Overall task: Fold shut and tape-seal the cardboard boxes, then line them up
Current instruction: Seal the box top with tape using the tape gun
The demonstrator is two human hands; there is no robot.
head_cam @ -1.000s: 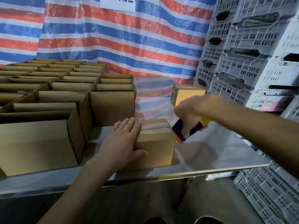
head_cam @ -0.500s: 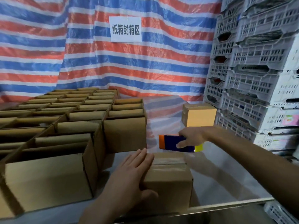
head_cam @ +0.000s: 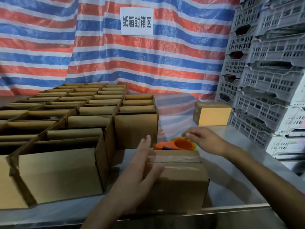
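Tape (head_cam: 175,158) on the box (head_cam: 181,182) at the surface (head_cam: 234,176) edge could peel if unrubbed: left hand (head_cam: 140,167) lies flat against its side, right hand (head_cam: 206,141) hovers over the dispenser (head_cam: 179,145), grip spread and empty.

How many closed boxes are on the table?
2: a taped box at the near edge by the left hand; a closed box far right beside plastic crates. More may be hidden.

Head cam, one wide view.
Looks fwd & down from behind left grip (head_cam: 140,164) & right grip (head_cam: 204,141), close in; desk (head_cam: 231,179) runs ahead to tarp wall (head_cam: 165,63), crates (head_cam: 267,80) off to their right.
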